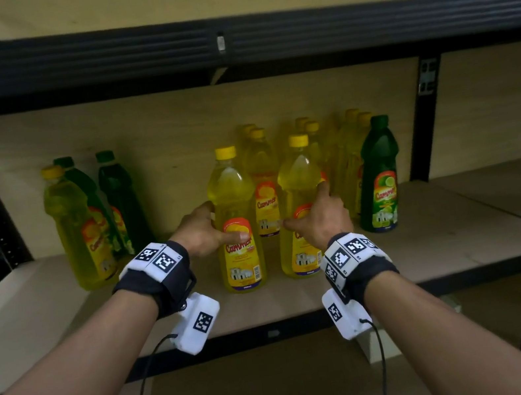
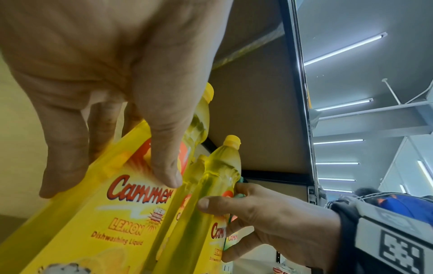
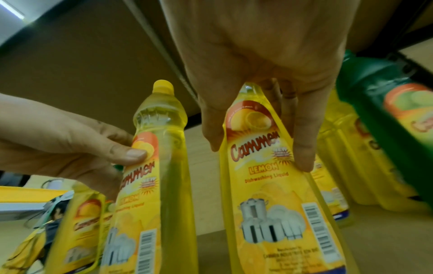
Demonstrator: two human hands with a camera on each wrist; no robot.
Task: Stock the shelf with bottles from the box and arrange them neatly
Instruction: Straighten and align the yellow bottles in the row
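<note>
Gripping two yellow bottles standing upright side by side on the shelf (image 1: 435, 246): left hand (image 1: 201, 232) wrapping fingers (image 2: 164, 148) round the left bottle (image 1: 238, 236), right hand (image 1: 320, 218) holding the right bottle (image 1: 296, 191). Standing behind: more yellow bottles (image 1: 346, 161), green bottle (image 1: 379, 176) just right.

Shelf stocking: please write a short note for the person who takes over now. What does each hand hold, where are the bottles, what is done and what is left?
Left hand grips a yellow bottle; right hand grips a second yellow bottle. Both stand upright at the shelf front.
Done: yellow rows behind them, one green bottle at right, a mixed group at left.
Left: push these two into line, tidy the left group. The box is not clearly visible.
</note>
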